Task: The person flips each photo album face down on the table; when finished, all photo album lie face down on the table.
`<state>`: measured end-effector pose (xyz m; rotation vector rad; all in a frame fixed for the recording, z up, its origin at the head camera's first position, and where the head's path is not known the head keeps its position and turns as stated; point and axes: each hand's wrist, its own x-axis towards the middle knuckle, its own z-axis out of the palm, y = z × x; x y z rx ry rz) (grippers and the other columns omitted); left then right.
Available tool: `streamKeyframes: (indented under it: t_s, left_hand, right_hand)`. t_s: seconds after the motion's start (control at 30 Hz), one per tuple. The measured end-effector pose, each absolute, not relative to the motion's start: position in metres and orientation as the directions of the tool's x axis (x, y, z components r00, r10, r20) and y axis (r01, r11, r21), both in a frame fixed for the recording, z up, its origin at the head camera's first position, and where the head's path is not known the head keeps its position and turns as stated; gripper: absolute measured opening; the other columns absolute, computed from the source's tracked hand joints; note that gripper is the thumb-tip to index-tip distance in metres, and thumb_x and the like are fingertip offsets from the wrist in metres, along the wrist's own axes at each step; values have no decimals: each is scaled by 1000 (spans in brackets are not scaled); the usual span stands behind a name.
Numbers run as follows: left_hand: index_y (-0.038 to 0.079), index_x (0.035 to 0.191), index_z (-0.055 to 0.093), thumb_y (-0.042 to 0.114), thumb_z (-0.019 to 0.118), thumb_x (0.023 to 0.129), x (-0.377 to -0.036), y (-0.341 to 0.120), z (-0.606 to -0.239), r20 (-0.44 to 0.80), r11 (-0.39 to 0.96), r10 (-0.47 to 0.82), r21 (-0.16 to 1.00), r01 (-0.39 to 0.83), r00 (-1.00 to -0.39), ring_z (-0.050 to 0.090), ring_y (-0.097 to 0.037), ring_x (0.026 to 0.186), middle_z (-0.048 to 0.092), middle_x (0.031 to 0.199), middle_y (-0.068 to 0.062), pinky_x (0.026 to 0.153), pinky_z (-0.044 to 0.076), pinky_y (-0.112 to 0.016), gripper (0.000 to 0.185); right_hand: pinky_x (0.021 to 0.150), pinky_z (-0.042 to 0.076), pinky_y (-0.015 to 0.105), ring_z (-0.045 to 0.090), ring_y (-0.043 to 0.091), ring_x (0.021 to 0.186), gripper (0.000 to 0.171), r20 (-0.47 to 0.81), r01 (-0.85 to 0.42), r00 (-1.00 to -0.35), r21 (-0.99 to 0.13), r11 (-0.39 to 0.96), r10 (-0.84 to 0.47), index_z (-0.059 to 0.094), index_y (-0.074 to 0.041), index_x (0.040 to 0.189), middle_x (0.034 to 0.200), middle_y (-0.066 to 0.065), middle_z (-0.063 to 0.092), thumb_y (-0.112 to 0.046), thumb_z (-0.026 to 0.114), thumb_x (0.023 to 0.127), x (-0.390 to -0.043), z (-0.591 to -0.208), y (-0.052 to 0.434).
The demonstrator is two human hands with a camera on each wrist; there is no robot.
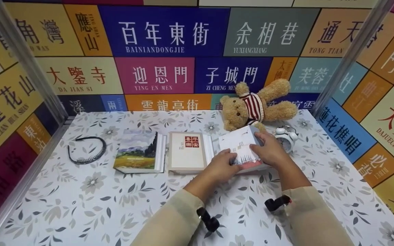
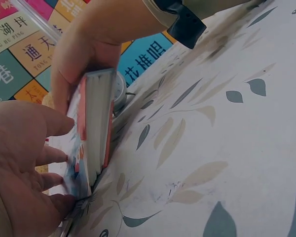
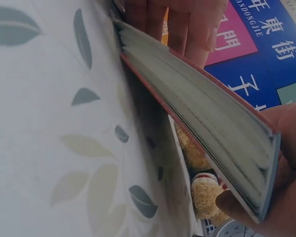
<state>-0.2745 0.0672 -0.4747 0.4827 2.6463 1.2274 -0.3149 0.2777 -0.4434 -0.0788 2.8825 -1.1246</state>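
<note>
A thick white-and-pink hardcover book (image 1: 239, 145) is tilted, its right side raised off the table and its left edge low by the tabletop. My right hand (image 1: 270, 148) grips the raised side, thumb on one cover and fingers on the other; the right wrist view shows the page edges (image 3: 202, 118) between red-edged covers. My left hand (image 1: 221, 166) is at the lower left of the book. In the left wrist view its fairly straight fingers (image 2: 52, 157) touch the front cover; I see none beneath the book. A cream book (image 1: 187, 153) with a red square lies just left of it.
A landscape-cover book (image 1: 137, 150) lies left of the cream one, with a black toothed headband (image 1: 89, 159) farther left. Behind the held book lie a teddy bear (image 1: 251, 107) and a white alarm clock (image 1: 286, 138). Printed wall panels (image 1: 164, 30) enclose the floral-patterned table (image 1: 121, 205).
</note>
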Motion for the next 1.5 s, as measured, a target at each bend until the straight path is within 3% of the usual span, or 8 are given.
streamKeyframes:
  t_s: [0.1,0.23,0.4,0.53,0.67,1.07,1.33,1.5]
  left_hand:
    - [13,109,67,35,64,91,-276,68,-476,-14,617,368,751,233,-930,41,-29,144,41,156,-10,120,33,-40,29]
    - [13,107,68,35,64,90,-276,69,-474,-24,631,368,741,230,-930,40,-29,144,41,157,-10,120,32,-41,28]
    - [11,91,67,33,63,91,-276,69,-471,-5,639,354,731,238,-935,40,-29,144,46,153,-12,120,32,-42,23]
    - [10,116,68,33,61,93,-275,68,-469,-10,636,323,743,210,-946,40,-29,144,46,153,-11,121,31,-42,34]
    - [11,138,58,34,60,95,-274,65,-467,-20,618,306,764,183,-952,39,-27,145,45,154,-10,122,29,-40,49]
    - [14,145,50,31,61,95,-279,48,-463,42,469,246,869,157,-968,41,-24,143,48,151,-7,120,33,-39,54]
    - [15,149,43,24,67,92,-296,9,-452,95,204,108,972,115,-990,49,-22,138,52,148,-3,114,42,-40,63]
    - [11,150,41,15,67,90,-302,-23,-448,134,126,31,983,136,-991,50,-25,136,53,146,-7,112,44,-38,65]
  right_hand:
    - [123,16,58,20,43,150,64,-62,-3,-996,-664,748,-58,39,-7,151,160,23,26,-31,60,95,-316,-446,280]
    - [122,20,58,25,43,148,66,-103,31,-993,-656,754,-50,37,-8,152,159,22,32,-33,60,95,-317,-449,281]
    - [120,25,56,31,42,145,68,-139,40,-988,-656,754,-69,37,-6,152,156,22,37,-31,61,94,-316,-453,283]
    - [121,26,54,33,41,144,66,-145,31,-986,-657,753,-85,40,-3,150,154,23,40,-27,64,93,-318,-456,283]
    - [121,25,53,33,40,145,66,-151,37,-985,-661,749,-84,42,-5,149,155,21,40,-25,66,91,-320,-456,283]
    - [117,36,49,38,36,144,60,-82,-9,-990,-763,647,-111,45,-13,148,154,16,44,-28,65,94,-315,-445,263]
    - [111,45,47,47,33,138,70,35,-120,-985,-844,523,-169,46,-14,147,148,9,52,-41,72,88,-317,-438,228]
    - [106,49,46,54,32,131,73,77,-155,-980,-878,453,-185,43,-16,149,141,9,57,-42,73,87,-322,-435,206]
